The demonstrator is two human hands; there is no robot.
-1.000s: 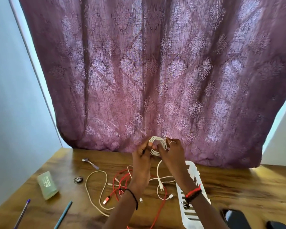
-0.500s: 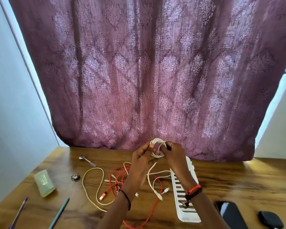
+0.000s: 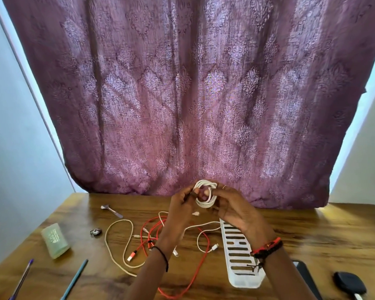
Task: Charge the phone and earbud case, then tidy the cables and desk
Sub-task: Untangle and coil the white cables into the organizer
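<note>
Light: daylight through curtain (image 3: 182, 94), I face it backlit; bright blown strips at both its sides | desk (image 3: 312, 230): warm glare at far right corner, soft faint shadows | focus: my left hand (image 3: 180, 211) and right hand (image 3: 236, 213) slightly smeared | lens: wide-angle bend, side walls (image 3: 13, 148) lean at edges

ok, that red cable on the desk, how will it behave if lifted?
Probably floppy: the red cable lies in loose curves. Likely light. It crosses the white cables, so lifting may drag them along.
</note>
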